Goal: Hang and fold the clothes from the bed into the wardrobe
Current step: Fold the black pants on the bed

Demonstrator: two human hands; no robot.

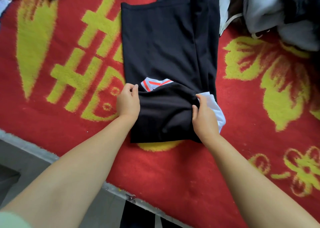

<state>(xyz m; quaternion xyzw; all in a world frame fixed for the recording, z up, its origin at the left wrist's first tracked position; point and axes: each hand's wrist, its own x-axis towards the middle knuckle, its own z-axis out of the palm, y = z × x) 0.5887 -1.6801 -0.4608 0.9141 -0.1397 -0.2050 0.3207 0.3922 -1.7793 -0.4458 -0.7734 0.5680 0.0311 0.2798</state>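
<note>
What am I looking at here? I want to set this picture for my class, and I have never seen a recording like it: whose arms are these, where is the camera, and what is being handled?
There is no machine: a person wears one camera on the head, looking down at their own bare arms. The surface is a bed covered by a red blanket with yellow patterns. On it lies a dark shirt with a white and orange collar, already folded narrow. The left hand and right hand each grip a side of its near end, which is folded up over the rest. More clothes are heaped at the far right.
</note>
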